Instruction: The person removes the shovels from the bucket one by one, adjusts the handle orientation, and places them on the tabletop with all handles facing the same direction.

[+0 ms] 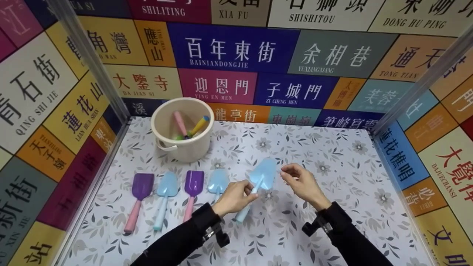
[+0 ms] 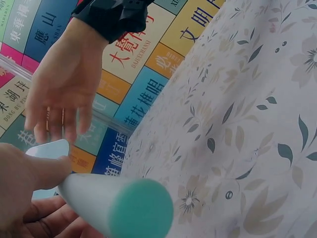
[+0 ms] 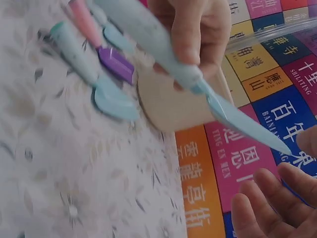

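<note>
My left hand [image 1: 233,197] grips a light blue toy shovel [image 1: 265,173] by its pale handle, holding it above the table with the blade pointing away. The handle's teal end [image 2: 143,208] faces the camera in the left wrist view. Close to the right edge of the blade is my right hand [image 1: 301,181], fingers loosely bent and holding nothing that I can make out. In the right wrist view the thumb is near the blade tip [image 3: 282,147]; whether they touch is unclear. Left of the hands lie purple shovels [image 1: 142,184] with pink handles, alternating with light blue shovels [image 1: 167,184].
A cream bucket [image 1: 183,149] with a handle stands at the back left, holding several tools, among them a pink handle [image 1: 180,122] and a yellow one [image 1: 199,125]. Sign-printed walls [image 1: 236,48] enclose the floral-patterned table [image 1: 281,236] at the back and sides.
</note>
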A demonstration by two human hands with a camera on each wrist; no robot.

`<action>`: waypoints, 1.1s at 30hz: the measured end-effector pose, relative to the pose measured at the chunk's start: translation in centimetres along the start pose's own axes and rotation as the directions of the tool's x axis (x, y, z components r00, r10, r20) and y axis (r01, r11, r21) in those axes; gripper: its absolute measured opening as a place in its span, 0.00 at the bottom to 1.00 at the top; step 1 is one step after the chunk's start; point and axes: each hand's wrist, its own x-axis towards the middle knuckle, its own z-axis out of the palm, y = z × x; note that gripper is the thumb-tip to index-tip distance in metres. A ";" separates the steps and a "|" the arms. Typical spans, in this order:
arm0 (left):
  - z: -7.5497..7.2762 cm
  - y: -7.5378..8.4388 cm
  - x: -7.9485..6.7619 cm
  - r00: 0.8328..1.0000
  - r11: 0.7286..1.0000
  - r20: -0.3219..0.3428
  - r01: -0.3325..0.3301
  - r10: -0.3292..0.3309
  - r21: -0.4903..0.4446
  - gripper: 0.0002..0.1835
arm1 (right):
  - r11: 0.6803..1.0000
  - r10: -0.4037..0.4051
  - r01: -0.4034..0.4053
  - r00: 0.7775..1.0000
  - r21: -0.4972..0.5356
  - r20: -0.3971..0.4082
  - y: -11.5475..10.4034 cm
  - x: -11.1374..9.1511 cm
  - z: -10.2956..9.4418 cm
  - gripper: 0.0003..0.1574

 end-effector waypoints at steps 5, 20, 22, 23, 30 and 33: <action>-0.6 -0.6 -0.3 0.999 0.999 -0.014 0.036 -0.036 -0.019 0.14 | 0.946 -0.219 0.201 0.975 -0.253 -0.045 1.3 -1.2 -1.8 0.11; -1.2 -2.3 -1.0 0.994 0.995 -0.075 0.068 -0.074 -0.073 0.14 | 0.624 -0.509 0.338 0.860 -0.705 -0.039 5.1 -3.8 -5.8 0.18; -1.2 -2.5 -1.1 0.993 0.994 -0.082 0.077 -0.083 -0.077 0.15 | 0.620 -0.510 0.334 0.859 -0.709 -0.041 5.5 -4.0 -6.1 0.18; -1.1 -2.6 -1.1 0.993 0.993 -0.084 0.082 -0.088 -0.082 0.15 | 0.619 -0.512 0.335 0.858 -0.711 -0.042 5.6 -4.1 -6.1 0.18; 0.0 -3.6 -1.2 0.986 0.982 -0.059 0.145 -0.153 -0.125 0.14 | 0.604 -0.511 0.330 0.859 -0.725 -0.035 6.1 -4.6 -6.2 0.17; 0.8 -4.1 -1.0 0.981 0.975 -0.052 0.178 -0.187 -0.132 0.13 | 0.598 -0.509 0.327 0.860 -0.732 -0.031 6.3 -4.8 -6.1 0.18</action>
